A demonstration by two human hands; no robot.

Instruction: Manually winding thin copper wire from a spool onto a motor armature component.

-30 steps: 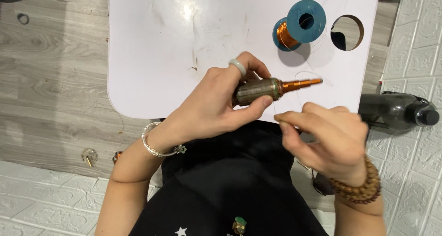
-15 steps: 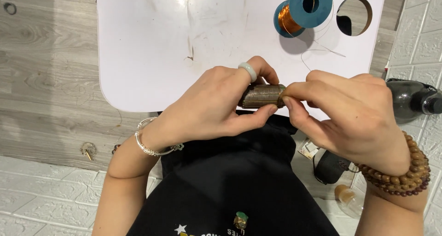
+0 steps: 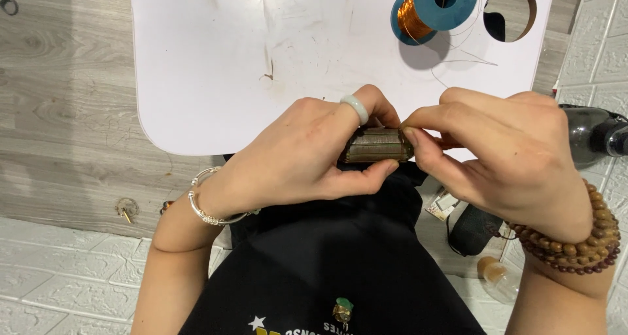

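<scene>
My left hand (image 3: pixel 307 152), with a pale ring on one finger and a silver bracelet at the wrist, grips a small metal motor armature (image 3: pixel 376 145) at the near edge of the white table (image 3: pixel 216 60). My right hand (image 3: pixel 504 152), with a wooden bead bracelet, pinches the armature's right end with thumb and forefinger and covers its copper shaft. A thin wire (image 3: pixel 458 62) runs across the table from the blue spool of copper wire (image 3: pixel 432 8) toward my right hand.
The table has a round hole (image 3: pixel 510 11) at its far right. A dark bottle-shaped object (image 3: pixel 592 135) lies right of the table. On the floor are a black pouch (image 3: pixel 474 230), a small clear bottle (image 3: pixel 497 276) and a small metal ring (image 3: pixel 125 209).
My right hand moved left from below the armature onto its right end, covering the copper shaft. The view shifted so the table sits higher in the frame.
</scene>
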